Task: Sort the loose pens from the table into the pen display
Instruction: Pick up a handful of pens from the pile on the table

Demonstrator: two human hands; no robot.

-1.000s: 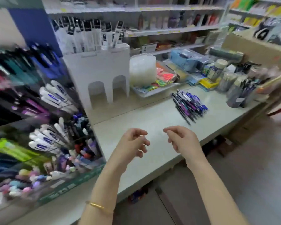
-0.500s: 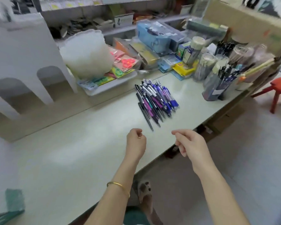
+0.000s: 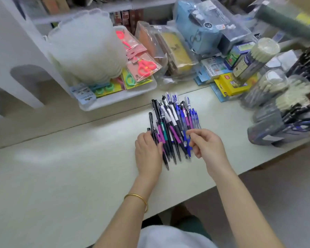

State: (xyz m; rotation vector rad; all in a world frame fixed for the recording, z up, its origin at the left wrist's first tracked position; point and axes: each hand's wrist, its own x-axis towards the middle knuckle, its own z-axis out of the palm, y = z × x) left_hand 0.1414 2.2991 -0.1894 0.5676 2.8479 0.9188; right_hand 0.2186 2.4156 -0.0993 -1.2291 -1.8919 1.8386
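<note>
A pile of loose pens [image 3: 174,122], black, purple, blue and white, lies on the pale table [image 3: 79,167] near its front edge. My left hand [image 3: 148,154] is at the pile's left side. Its curled fingers are tucked under the outer black pens and its thumb lies across a purple pen. My right hand [image 3: 207,146] hovers over the pile's right side with fingers loosely curled above the blue pens, holding nothing that I can see. The pen display is out of view.
A white tray [image 3: 118,99] with packed scissors and a stack of clear plastic stands behind the pile. Stationery packs and tubs of pens [image 3: 276,111] crowd the right. A white arched stand [image 3: 16,59] is at the left.
The view swung away from the pen display toward the pile. Both hands moved forward from above the table's front edge onto the pens, and the left hand took hold of some.
</note>
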